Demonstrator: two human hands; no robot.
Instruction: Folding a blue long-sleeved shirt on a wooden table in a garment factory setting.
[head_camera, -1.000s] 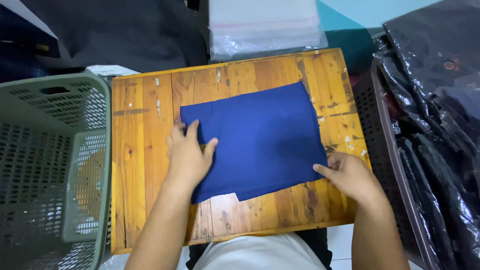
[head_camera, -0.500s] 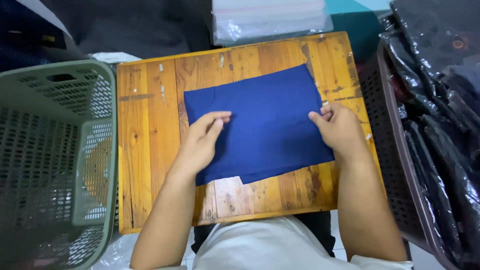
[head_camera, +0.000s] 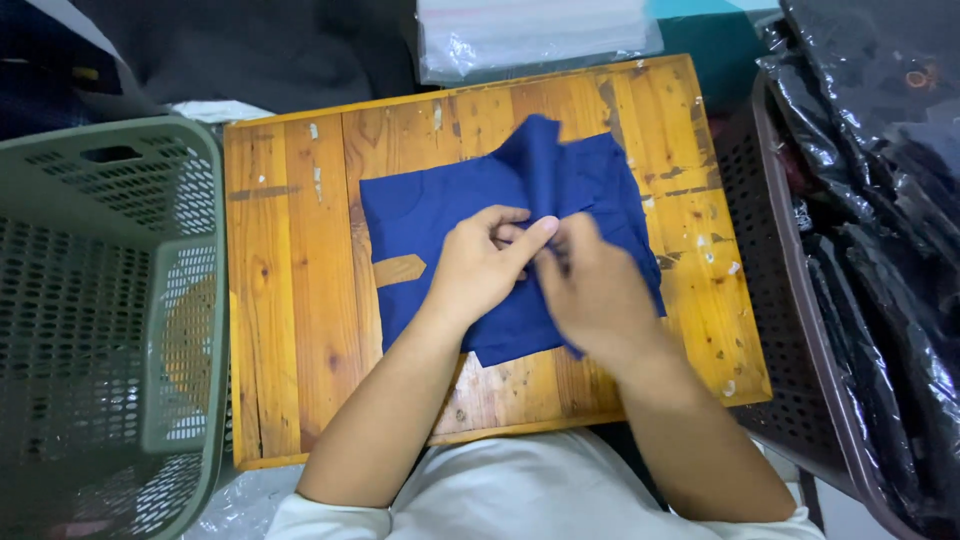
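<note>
- The blue cloth (head_camera: 450, 215) lies in the middle of the frame, on the wooden board (head_camera: 290, 300).
- A second ago the cloth was flat, with one hand on each side of it. Now both hands meet in the middle.
- The right side of the cloth is lifted and pulled over toward the left. It makes a raised ridge near the top middle, so a fold looks under way, not done yet.
- The left hand (head_camera: 480, 265) rests on the cloth, fingers close together and pointing right. It presses the cloth down.
- The right hand (head_camera: 590, 285) is curled, and its fingertips pinch the cloth edge right next to the left fingers.
- A green basket (head_camera: 100, 300) stands at the left of the frame, touching the board's edge.
- A dark basket (head_camera: 770, 300) with shiny black bags (head_camera: 880, 200) fills the right side.
- Clear plastic bags (head_camera: 530, 35) lie at the top, just past the board.
</note>
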